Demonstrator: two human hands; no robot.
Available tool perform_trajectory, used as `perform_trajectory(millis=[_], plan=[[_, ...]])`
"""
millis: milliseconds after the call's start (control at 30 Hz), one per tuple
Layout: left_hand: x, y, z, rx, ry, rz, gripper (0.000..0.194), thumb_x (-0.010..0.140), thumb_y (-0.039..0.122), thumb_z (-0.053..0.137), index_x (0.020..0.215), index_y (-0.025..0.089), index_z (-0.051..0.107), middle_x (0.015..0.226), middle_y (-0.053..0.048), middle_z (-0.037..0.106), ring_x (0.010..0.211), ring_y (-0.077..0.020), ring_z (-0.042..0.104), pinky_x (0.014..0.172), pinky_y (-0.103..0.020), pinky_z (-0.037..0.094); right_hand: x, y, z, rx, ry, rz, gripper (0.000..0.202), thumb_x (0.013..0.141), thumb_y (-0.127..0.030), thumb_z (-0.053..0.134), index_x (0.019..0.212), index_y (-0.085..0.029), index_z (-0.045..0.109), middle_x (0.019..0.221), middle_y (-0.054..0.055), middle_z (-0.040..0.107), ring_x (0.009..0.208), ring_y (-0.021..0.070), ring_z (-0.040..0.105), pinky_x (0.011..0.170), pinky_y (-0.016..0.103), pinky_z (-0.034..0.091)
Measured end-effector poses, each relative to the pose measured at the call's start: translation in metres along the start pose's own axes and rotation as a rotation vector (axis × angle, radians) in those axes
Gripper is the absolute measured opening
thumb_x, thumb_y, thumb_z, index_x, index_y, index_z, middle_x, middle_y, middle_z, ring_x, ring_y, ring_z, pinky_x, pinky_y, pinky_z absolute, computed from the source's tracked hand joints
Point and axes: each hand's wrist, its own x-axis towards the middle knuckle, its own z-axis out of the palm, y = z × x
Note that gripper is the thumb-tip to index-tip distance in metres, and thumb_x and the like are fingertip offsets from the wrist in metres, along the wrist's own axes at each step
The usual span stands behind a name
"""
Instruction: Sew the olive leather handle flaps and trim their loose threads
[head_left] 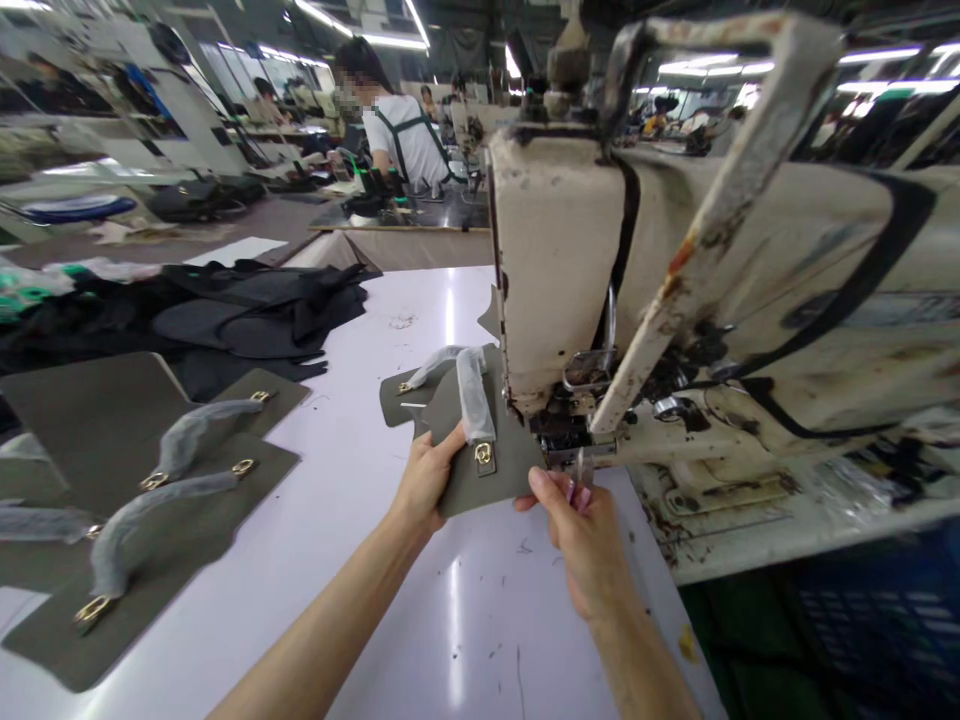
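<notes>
A grey-green panel (487, 487) with a wrapped handle and gold buckle lies at the sewing machine (562, 260), its right edge near the machine's foot. My left hand (424, 482) is closed on the panel's left edge, thumb beside the handle. My right hand (581, 525) is closed around a small pink-handled tool (577, 495), whose metal part points up by the machine's foot. The fingertips of this hand are at the panel's lower right corner. Behind the held panel lies another piece with a wrapped handle (435, 362).
More grey-green panels with wrapped handles (217, 510) lie on the left of the white table (360, 620). Behind them is a pile of black pieces (247, 310). A blue crate (885, 610) stands below right. A person (409, 130) sits further back.
</notes>
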Motion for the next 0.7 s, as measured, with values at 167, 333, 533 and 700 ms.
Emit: perform_trajectory(millis=[167, 333, 533, 700], plan=[[0.01, 0.004, 0.007, 0.008, -0.005, 0.021, 0.037, 0.064, 0.03, 0.082, 0.093, 0.015, 0.065, 0.071, -0.003, 0.074, 0.051, -0.0174, 0.066, 0.049, -0.026, 0.054, 0.006, 0.004, 0.005, 0.004, 0.032, -0.043, 0.043, 0.082, -0.051, 0.07, 0.063, -0.013, 0.074, 0.046, -0.002, 0.048, 0.05, 0.0094, 0.039, 0.047, 0.023, 0.026], [0.016, 0.009, 0.007, 0.026, -0.04, 0.0, 0.039, 0.061, 0.026, 0.082, 0.094, 0.014, 0.065, 0.074, -0.006, 0.074, 0.053, -0.0186, 0.067, 0.05, -0.027, 0.055, 0.013, 0.006, 0.011, 0.083, 0.074, -0.009, 0.043, 0.077, -0.053, 0.074, 0.062, -0.013, 0.073, 0.043, -0.003, 0.045, 0.047, 0.0085, 0.032, 0.046, 0.024, 0.022], [0.016, 0.012, 0.009, 0.04, -0.018, 0.069, 0.035, 0.061, 0.027, 0.082, 0.089, 0.013, 0.066, 0.075, -0.006, 0.075, 0.055, -0.0199, 0.068, 0.049, -0.028, 0.054, 0.017, 0.006, 0.012, 0.103, 0.066, -0.015, 0.046, 0.077, -0.055, 0.074, 0.06, -0.012, 0.072, 0.048, 0.0, 0.056, 0.047, 0.0075, 0.034, 0.044, 0.023, 0.021], [0.014, 0.013, 0.01, 0.029, 0.004, 0.081, 0.034, 0.06, 0.028, 0.083, 0.084, 0.013, 0.066, 0.071, -0.005, 0.074, 0.052, -0.0197, 0.066, 0.046, -0.027, 0.053, 0.016, 0.007, 0.011, 0.086, 0.055, -0.024, 0.044, 0.079, -0.053, 0.072, 0.065, -0.012, 0.073, 0.059, 0.005, 0.068, 0.046, 0.0081, 0.039, 0.042, 0.023, 0.022]])
